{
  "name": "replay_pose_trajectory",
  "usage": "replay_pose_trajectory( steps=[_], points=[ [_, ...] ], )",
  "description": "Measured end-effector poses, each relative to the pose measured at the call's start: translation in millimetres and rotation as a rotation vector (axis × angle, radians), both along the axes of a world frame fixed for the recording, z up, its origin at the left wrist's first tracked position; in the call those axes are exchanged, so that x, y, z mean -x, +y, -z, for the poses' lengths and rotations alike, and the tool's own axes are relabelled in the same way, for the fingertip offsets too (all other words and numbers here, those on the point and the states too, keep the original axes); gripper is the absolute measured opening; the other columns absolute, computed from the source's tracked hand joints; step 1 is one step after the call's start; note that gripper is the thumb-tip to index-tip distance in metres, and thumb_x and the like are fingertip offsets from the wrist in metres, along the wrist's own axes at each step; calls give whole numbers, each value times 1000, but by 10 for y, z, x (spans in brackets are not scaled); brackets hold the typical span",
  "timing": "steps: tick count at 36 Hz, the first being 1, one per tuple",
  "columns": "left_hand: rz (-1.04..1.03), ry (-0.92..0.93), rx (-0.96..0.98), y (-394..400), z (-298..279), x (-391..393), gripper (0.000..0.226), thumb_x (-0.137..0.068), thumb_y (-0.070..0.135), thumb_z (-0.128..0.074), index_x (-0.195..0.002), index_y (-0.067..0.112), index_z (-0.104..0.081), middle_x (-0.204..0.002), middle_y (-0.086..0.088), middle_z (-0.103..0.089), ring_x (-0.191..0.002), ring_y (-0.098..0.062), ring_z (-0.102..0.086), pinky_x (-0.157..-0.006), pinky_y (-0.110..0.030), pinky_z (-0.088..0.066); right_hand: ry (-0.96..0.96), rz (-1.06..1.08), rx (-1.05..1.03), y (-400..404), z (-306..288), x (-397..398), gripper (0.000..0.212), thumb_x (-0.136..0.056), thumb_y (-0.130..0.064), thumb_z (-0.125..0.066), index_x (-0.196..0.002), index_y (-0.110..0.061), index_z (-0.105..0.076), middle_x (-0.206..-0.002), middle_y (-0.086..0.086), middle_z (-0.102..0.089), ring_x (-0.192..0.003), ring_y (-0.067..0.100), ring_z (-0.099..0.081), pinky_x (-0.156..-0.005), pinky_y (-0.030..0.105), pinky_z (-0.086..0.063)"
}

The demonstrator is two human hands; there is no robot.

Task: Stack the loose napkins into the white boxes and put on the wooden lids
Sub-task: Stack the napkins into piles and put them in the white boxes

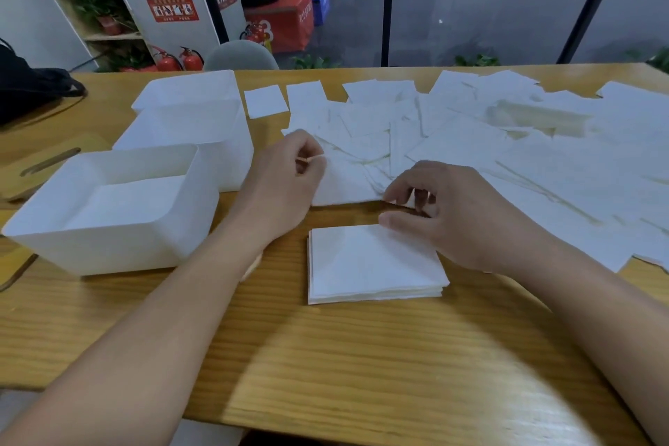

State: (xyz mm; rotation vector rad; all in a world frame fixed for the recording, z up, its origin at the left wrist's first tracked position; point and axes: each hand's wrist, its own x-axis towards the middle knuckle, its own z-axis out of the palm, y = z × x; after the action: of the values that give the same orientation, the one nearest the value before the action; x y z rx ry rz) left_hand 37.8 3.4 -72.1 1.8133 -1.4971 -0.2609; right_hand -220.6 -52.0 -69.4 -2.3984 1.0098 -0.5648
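Both hands pinch one loose napkin (347, 185) at 12 o'clock of the squared stack (373, 264): left hand (286, 181) on its left corner, right hand (452, 214) on its near edge. Best to lower it flat, edges aligned, before boxing at 9 o'clock in the nearest white box (108, 214).

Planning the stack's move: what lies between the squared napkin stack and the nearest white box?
In the head view, only the left forearm crosses above bare wooden table between napkin stack and nearest white box.
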Motion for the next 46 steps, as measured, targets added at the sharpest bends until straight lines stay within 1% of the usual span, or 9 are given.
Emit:
replay_pose_trajectory(
  steps=[6, 11, 14, 19, 22, 25, 29, 38, 46],
  points=[
    [239, 333, 109, 127, -194, -56, 17, -106, 13, -68, -121, 22, -68, -103, -1, -79, -91, -16, -76, -77, -34, -55, -160, 92, 83, -42, -31, 4, 51, -96, -59, -71, -141, -39, -60, -133, -22, -56, -116, -3, -57, -96, 21, -49],
    [473, 440, 115, 175, -245, 20, 40, -102, -3, -70, -139, 12, -65, -123, -16, -73, -117, -27, -72, -98, -36, -60, -204, 18, -5, -32, -58, 25, 65, -102, -61, -60, -161, -45, -38, -160, -27, -44, -147, -4, -42, -109, 20, -42],
    [555, 513, 113, 201, -268, 33, 49, -101, -7, -67, -146, 12, -62, -131, -23, -67, -117, -32, -69, -99, -42, -59, -277, -18, -129, -19, -111, 19, 51, -104, -49, -65, -153, -42, -52, -144, -21, -63, -136, -4, -55, -100, 20, -52],
    [511, 490, 83, 235, -305, 19, 45, -105, 3, -66, -148, 17, -61, -119, -14, -73, -106, -27, -74, -91, -37, -59, -436, -67, -290, -3, -212, 51, 11, -105, -20, -71, -110, -22, -81, -98, 1, -82, -94, 23, -79, -87, 50, -62],
    [437, 440, 31, 242, -313, 50, 34, -106, 20, -69, -140, 17, -67, -88, 4, -76, -85, -13, -73, -77, -24, -55, -449, -63, -329, -4, -225, 55, 11, -105, -21, -71, -108, -24, -81, -92, 7, -80, -87, 27, -77, -76, 49, -57],
    [445, 394, -67, 232, -311, 34, 26, -103, 27, -76, -129, 24, -75, -91, -28, -72, -87, -48, -70, -77, -49, -55, -395, -28, -361, -37, -209, 72, 10, -105, -27, -71, -108, -28, -80, -82, 16, -73, -73, 40, -63, -68, 45, -46],
    [503, 334, -320, 281, -332, -6, 29, -101, 18, -78, -128, 30, -75, -68, -21, -59, -60, -34, -60, -59, -36, -51, -234, -4, -331, -95, -168, 108, 7, -102, -37, -73, -106, -34, -79, -63, -6, -57, -58, 16, -50, -60, 34, -41],
    [552, 162, -582, 348, -397, -5, 50, -101, 19, -77, -138, 49, -61, -61, -4, -68, -51, -20, -58, -55, -18, -45, 32, -42, -124, -30, -53, 63, 9, -94, -45, -80, -98, -40, -74, -67, -20, -57, -61, 1, -52, -58, 15, -41],
    [456, -23, -533, 273, -310, -61, 48, -88, 58, -85, -131, 51, -65, -61, 3, -58, -57, -14, -51, -68, -37, -45, 42, -7, -59, -39, -31, 76, 17, -88, -45, -86, -98, -37, -75, -86, -12, -65, -74, 2, -58, -63, 18, -46]
  ],
)
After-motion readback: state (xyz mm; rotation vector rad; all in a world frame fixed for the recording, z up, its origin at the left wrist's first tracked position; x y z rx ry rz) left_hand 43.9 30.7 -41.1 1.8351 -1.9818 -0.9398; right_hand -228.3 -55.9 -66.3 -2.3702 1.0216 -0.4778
